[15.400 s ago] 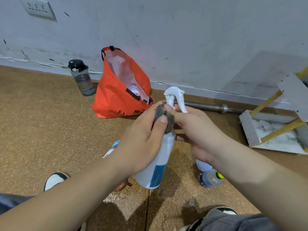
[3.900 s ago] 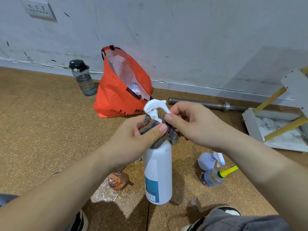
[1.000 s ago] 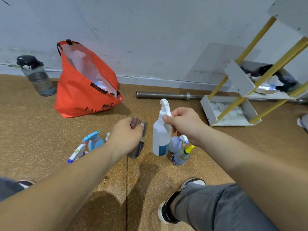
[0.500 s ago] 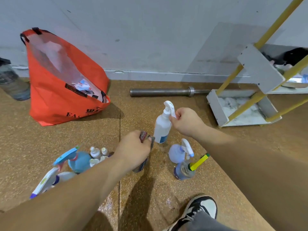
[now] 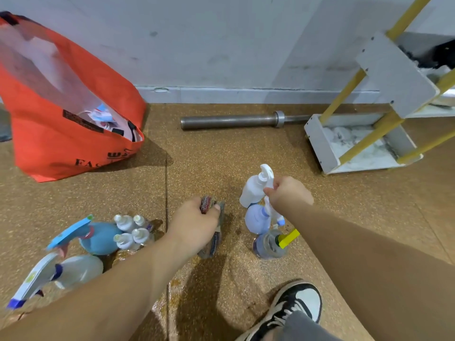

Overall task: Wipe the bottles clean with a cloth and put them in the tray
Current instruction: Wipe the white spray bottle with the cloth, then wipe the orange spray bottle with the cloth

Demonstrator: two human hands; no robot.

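My right hand [image 5: 289, 193] grips the white spray bottle [image 5: 251, 190] by its trigger head, low over the floor beside a round pale-blue spray bottle [image 5: 257, 219] and a clear bottle with a yellow nozzle [image 5: 269, 243]. My left hand [image 5: 194, 225] holds the dark multicoloured cloth [image 5: 213, 230], which hangs down toward the floor. A white tray [image 5: 320, 141] with a marbled bottom lies on the floor at the right, in a yellow-legged rack.
At the lower left stand several small white-capped bottles [image 5: 131, 230], a blue spray bottle [image 5: 96, 236] and a clear spray bottle [image 5: 73, 270]. An orange bag [image 5: 61, 134] sits by the wall. A steel bar [image 5: 231, 120] lies along the skirting. My shoe [image 5: 295, 306] is at the bottom.
My right hand has lowered the white spray bottle down next to the two bottles on the floor. My left hand with the cloth has stayed low beside it. The view tilted further down.
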